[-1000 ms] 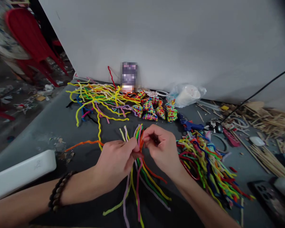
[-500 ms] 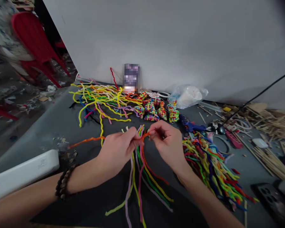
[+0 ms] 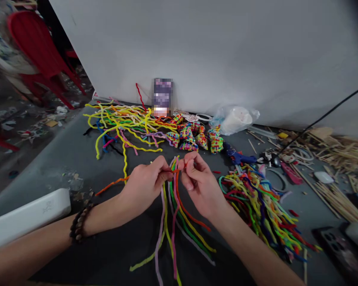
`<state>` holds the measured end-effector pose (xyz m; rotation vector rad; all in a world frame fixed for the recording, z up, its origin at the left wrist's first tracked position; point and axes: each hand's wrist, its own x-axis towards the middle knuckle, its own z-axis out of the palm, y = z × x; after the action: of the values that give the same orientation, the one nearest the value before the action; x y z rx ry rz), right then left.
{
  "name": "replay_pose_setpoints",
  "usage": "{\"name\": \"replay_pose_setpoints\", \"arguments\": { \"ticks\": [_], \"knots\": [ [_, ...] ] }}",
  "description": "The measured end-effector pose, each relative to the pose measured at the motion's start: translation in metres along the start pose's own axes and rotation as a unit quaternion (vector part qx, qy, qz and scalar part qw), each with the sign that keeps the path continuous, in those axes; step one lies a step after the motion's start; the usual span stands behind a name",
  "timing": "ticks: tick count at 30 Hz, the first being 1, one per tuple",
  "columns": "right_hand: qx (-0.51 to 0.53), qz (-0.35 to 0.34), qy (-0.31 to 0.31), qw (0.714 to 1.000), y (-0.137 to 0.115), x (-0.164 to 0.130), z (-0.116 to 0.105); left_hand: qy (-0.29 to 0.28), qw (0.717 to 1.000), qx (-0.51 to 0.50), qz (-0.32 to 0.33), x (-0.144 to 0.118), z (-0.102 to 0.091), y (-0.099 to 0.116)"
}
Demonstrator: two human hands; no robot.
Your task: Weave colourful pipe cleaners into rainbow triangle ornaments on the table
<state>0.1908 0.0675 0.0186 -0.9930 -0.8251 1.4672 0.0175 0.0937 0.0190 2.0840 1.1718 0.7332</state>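
Observation:
My left hand (image 3: 144, 184) and my right hand (image 3: 198, 184) meet at the middle of a dark table (image 3: 62, 159). Together they pinch the top of a bunch of pipe cleaners (image 3: 174, 222) in yellow, pink, green, lilac and red, whose loose ends fan out toward me. An orange pipe cleaner (image 3: 111, 184) runs left from my left hand and crosses the bunch between my fingertips. A beaded bracelet (image 3: 79, 222) sits on my left wrist.
A heap of mixed pipe cleaners (image 3: 256, 202) lies right of my right hand, another pile (image 3: 122, 123) at the back left. Small woven coloured pieces (image 3: 193, 137), a blue glue gun (image 3: 238, 157), a plastic bag (image 3: 235, 119), wooden sticks (image 3: 337, 159) and a white case (image 3: 26, 216) surround them.
Both hands have drawn closer together and slightly away from me, with my right fingers now folded onto the top of the bunch where the orange pipe cleaner crosses.

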Motion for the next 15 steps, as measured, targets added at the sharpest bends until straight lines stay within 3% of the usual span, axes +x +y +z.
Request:
{"name": "replay_pose_setpoints", "arguments": {
  "ticks": [5,9,15],
  "knots": [
    [0.022,0.015,0.025,0.999,0.000,-0.001,0.004,-0.027,0.998,-0.057,0.010,-0.006,-0.002,0.012],
    [0.040,0.035,0.030,0.998,0.001,-0.002,0.006,-0.008,0.998,-0.059,0.007,-0.021,0.005,0.021],
    [0.030,-0.084,0.067,0.994,-0.006,0.004,-0.004,0.005,1.000,-0.008,0.024,-0.013,-0.002,0.011]
  ]
}}
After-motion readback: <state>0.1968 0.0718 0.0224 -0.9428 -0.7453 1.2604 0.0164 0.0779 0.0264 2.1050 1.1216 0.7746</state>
